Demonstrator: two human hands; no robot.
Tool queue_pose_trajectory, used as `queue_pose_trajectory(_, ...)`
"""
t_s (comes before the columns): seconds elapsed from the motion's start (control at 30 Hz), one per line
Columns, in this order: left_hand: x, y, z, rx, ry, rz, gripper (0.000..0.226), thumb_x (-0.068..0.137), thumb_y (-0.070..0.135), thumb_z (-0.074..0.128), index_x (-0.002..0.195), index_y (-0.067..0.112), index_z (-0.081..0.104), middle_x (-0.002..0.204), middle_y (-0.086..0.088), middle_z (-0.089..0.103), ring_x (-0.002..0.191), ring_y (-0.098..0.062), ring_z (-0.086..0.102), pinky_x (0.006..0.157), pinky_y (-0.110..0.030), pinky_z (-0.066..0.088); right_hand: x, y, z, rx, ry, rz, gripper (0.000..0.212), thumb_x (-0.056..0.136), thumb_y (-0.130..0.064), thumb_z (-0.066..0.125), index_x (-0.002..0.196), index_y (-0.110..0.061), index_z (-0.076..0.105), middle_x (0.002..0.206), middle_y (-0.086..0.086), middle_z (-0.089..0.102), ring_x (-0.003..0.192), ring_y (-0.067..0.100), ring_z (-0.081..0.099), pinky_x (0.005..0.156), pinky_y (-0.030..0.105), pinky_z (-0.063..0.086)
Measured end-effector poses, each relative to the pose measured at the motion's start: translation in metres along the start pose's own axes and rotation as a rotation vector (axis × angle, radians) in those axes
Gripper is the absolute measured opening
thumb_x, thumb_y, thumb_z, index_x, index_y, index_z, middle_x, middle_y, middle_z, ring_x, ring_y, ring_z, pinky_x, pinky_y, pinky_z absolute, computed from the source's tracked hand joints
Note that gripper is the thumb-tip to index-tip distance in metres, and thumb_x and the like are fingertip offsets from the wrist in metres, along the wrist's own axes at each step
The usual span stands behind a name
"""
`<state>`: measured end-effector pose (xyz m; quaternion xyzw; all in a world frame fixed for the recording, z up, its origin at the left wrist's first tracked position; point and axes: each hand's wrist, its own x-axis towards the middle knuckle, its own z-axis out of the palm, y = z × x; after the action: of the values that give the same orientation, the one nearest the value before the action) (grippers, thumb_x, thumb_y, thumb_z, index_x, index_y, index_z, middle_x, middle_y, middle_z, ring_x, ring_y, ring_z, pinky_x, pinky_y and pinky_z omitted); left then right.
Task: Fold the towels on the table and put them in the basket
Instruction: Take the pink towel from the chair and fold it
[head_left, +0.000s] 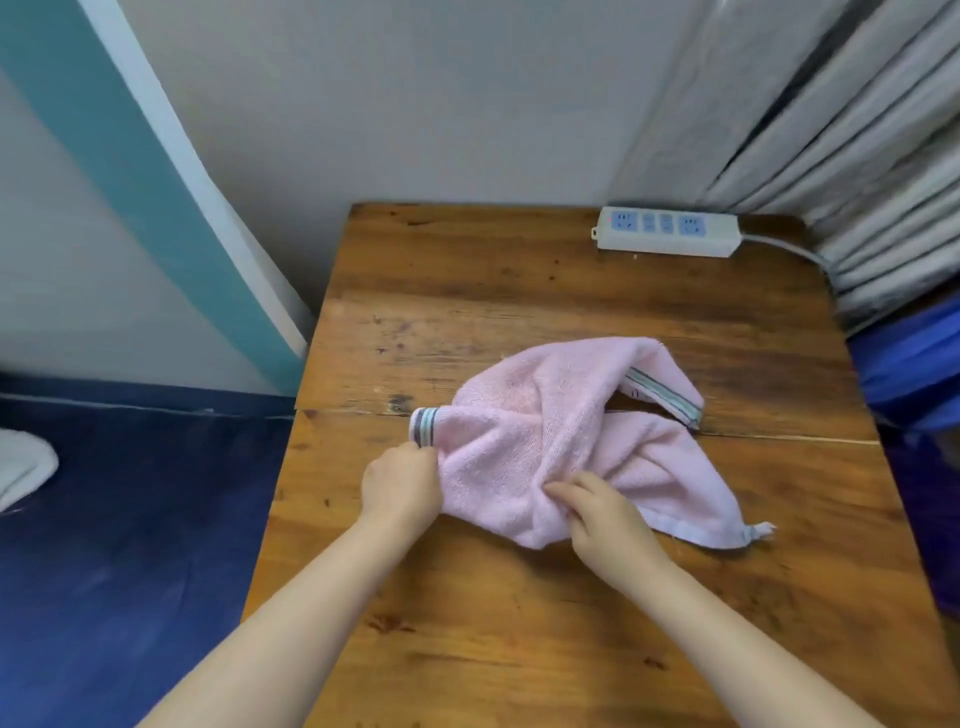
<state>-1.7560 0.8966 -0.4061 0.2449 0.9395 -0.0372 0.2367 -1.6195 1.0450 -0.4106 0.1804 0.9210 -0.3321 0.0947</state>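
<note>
— Hands on what, and where?
— Pink towel (545, 447), crumpled mid-table (467, 623). Left hand (402, 486) pinches its left edge by the striped band; right hand (605, 519) pinches a fold at the near edge, fingers curled.
— Which step?
— Probably spreading it flat before the first fold. Next, pull the corners apart. No basket is clearly in view.

no readable text, towel tag (638, 393) seemingly blurred

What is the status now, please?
Left hand and right hand both gripping pink towel. Towel crumpled, unfolded, on table. Nothing obstructing.
</note>
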Motion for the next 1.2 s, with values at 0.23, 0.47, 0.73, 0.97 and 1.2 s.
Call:
queue_pose_trajectory(0.23, 0.008, -0.007, -0.008, -0.186, 0.109, -0.045, 0.032, 0.089, 0.038, 0.051, 0.097, 0.008, 0.061, 0.104, -0.010, 0.063, 0.099, -0.030, 0.058, 0.074, -0.031, 0.044, 0.024, 0.006, -0.016, -0.101, 0.226, 0.440, 0.025, 0.086, -0.029, 0.058, 0.093, -0.005, 0.062, 0.098, 0.015, 0.066, 0.101, 0.034, 0.056, 0.083, 0.038, 0.039)
queue_pose_trajectory(0.47, 0.009, -0.029, -0.010, -0.227, 0.178, -0.136, 0.016, 0.089, 0.017, 0.050, 0.095, 0.008, 0.063, 0.103, -0.012, 0.066, 0.097, -0.033, 0.059, 0.071, -0.032, 0.045, 0.006, -0.006, -0.023, 0.293, 0.318, 0.499, 0.013, 0.085, -0.014, 0.061, 0.074, -0.008, 0.059, 0.059, 0.002, 0.049, 0.082, 0.024, 0.058, 0.071, 0.028, 0.035)
queue_pose_trajectory(0.73, -0.004, -0.045, -0.006, -0.080, -0.138, -0.206, 0.018, 0.081, 0.009, 0.055, 0.097, 0.008, 0.064, 0.089, -0.008, 0.060, 0.080, -0.027, 0.055, 0.063, -0.028, 0.042, -0.060, 0.015, -0.038, 0.465, 0.487, 0.563, 0.047, 0.087, -0.022, 0.056, 0.046, -0.012, 0.035, 0.046, 0.007, 0.032, 0.045, 0.013, 0.032, 0.043, 0.021, 0.025)
queue_pose_trajectory(0.97, -0.013, -0.015, 0.004, 0.035, -0.192, -0.099, 0.025, 0.086, 0.009, 0.046, 0.108, 0.012, 0.057, 0.117, -0.008, 0.060, 0.107, -0.027, 0.057, 0.074, -0.029, 0.042, -0.090, 0.003, -0.006, -0.354, -0.323, 0.753, 0.027, 0.088, -0.023, 0.044, 0.107, -0.015, 0.062, 0.118, 0.009, 0.062, 0.107, 0.027, 0.058, 0.082, 0.028, 0.044)
queue_pose_trajectory(1.2, -0.010, -0.030, 0.017, -0.217, -0.038, -0.178, 0.023, 0.088, 0.007, 0.043, 0.110, 0.004, 0.050, 0.113, -0.019, 0.059, 0.104, -0.037, 0.056, 0.075, -0.035, 0.043, -0.074, 0.009, -0.011, -0.266, 0.357, 0.421, 0.014, 0.080, -0.011, 0.058, 0.078, 0.001, 0.066, 0.079, 0.022, 0.067, 0.082, 0.042, 0.061, 0.069, 0.043, 0.046)
